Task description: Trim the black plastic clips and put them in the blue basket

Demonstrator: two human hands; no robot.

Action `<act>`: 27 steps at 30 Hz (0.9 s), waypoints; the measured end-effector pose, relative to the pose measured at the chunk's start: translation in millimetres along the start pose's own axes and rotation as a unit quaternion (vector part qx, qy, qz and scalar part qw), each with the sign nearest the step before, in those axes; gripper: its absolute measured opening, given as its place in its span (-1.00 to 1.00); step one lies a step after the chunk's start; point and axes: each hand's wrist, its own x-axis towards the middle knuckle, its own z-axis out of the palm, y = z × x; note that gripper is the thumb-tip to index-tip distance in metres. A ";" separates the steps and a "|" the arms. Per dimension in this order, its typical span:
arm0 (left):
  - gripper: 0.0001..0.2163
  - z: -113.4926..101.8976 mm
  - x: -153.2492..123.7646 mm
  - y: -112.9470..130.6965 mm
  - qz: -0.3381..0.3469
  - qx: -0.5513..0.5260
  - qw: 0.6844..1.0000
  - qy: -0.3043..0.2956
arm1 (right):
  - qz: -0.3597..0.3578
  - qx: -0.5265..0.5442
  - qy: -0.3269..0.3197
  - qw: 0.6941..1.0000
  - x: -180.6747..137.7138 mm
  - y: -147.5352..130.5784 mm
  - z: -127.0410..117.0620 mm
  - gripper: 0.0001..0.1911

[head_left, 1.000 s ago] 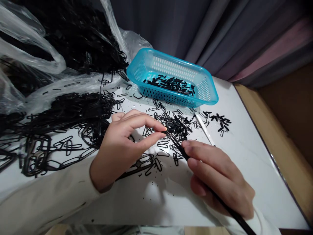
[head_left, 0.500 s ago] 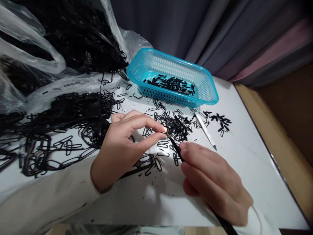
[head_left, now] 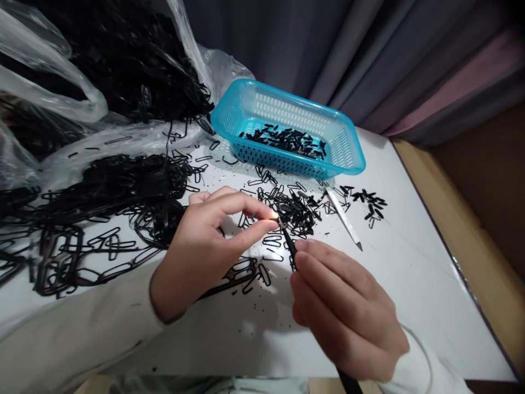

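Note:
My left hand (head_left: 205, 246) pinches a tiny black piece between thumb and forefinger, just above the white table (head_left: 410, 284). My right hand (head_left: 344, 309) grips a thin black tool (head_left: 287, 242) whose tip meets that piece at the left fingertips. Under and beyond the hands lies a scatter of small black oval loops (head_left: 293, 210). A blue plastic basket (head_left: 348, 145) at the back holds a heap of small black pieces (head_left: 287, 139).
A clear plastic bag (head_left: 49, 104) full of tangled black plastic strips (head_left: 123, 60) fills the left back. More black frames (head_left: 82, 241) spread over the left table. A white-handled blade (head_left: 344, 219) lies right of the scatter. Grey curtains hang behind; a wooden edge (head_left: 463, 230) runs along the right.
My right hand has slid left and up along the tool toward the left fingertips. The left hand has stayed in its pinch.

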 end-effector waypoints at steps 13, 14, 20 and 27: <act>-0.94 0.4 -1.0 1.8 0.024 -0.023 0.999 -0.007 | 0.032 -0.032 0.027 0.999 -6.7 6.0 9.6 -0.89; -0.93 0.5 -1.3 1.4 0.028 -0.019 0.999 -0.003 | 0.040 -0.023 0.044 0.998 -7.9 8.9 9.6 -0.87; -0.95 0.3 0.4 1.1 0.028 -0.002 1.000 0.014 | 0.077 0.083 0.044 0.993 -8.8 11.7 -2.4 -0.81; -0.93 -0.6 -1.5 0.9 0.041 -0.008 0.999 0.019 | 0.078 0.144 0.032 0.986 -3.2 8.5 -2.2 -0.82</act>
